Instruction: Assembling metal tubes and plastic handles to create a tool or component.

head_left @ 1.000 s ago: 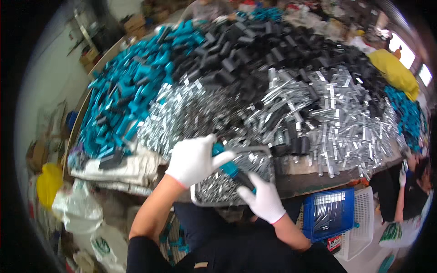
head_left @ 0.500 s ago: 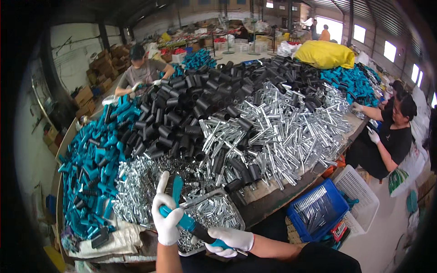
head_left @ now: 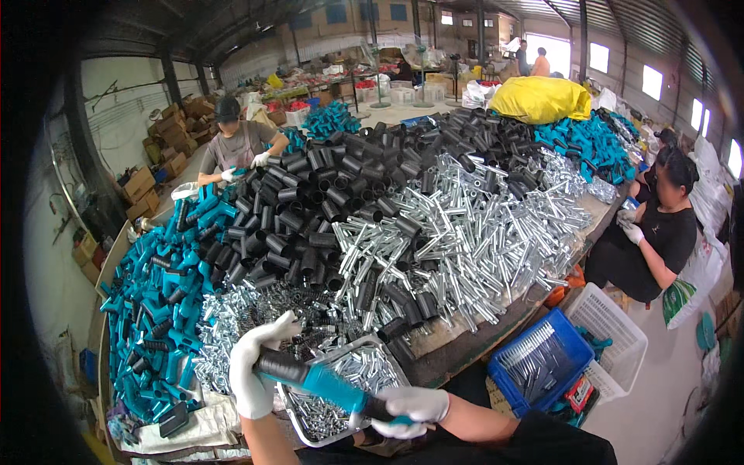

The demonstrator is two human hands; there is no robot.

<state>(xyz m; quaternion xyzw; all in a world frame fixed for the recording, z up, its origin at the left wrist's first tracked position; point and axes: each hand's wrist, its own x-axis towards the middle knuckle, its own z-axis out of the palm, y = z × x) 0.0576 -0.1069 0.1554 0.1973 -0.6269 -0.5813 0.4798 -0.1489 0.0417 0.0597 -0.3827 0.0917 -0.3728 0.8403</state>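
Note:
In front of me a teal-and-black cylindrical tool body (head_left: 335,387) slants down to the right, slightly blurred. My right hand (head_left: 411,411), in a white glove, is closed round its lower black end; a bit of teal shows under the fingers. At the upper end is a black sleeve (head_left: 283,368), its tip against the palm of my left hand (head_left: 260,364). That hand, gloved too, has its fingers stretched out above the sleeve rather than wrapped round it. Beneath the tool sits a metal tray (head_left: 403,373) of small silvery parts.
Teal housings (head_left: 155,310), black tubes (head_left: 310,201) and silvery rods (head_left: 465,240) are heaped over the table. A blue crate (head_left: 546,318) and a white crate (head_left: 635,341) stand at right. Co-workers sit at far left (head_left: 240,143) and right (head_left: 666,225).
The tool body has turned, so its upright teal part no longer shows and a black sleeve points up-left. My left hand has moved left and let go of its grip; my right still holds.

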